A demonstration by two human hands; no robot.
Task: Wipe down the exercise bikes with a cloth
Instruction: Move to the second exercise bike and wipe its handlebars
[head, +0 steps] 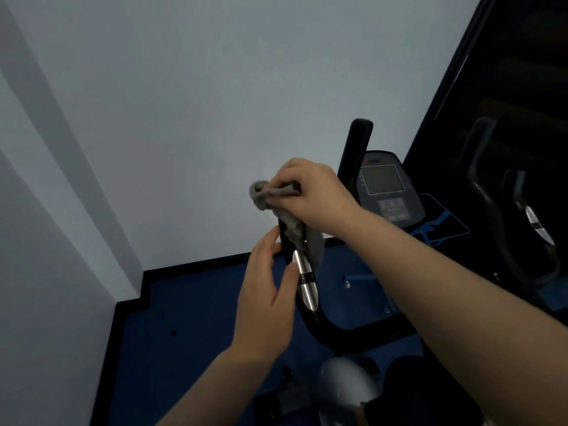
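Note:
A grey cloth (293,232) is wrapped over the top of the exercise bike's left handlebar (310,321), a black curved bar with a silver sensor grip (305,284). My right hand (313,195) grips the cloth around the bar's upper end, and the cloth hangs down below it. My left hand (267,290) holds the bar lower down, thumb touching the silver grip. The bike's console (384,189) with its grey screen stands just right of my right hand, and the other black handlebar (356,142) rises behind it.
A white wall (184,118) fills the left and the back, meeting a blue floor (199,318) with black skirting. A second bike's handlebar (522,235) stands at the right against a dark panel. The bike's silver body (344,385) lies below.

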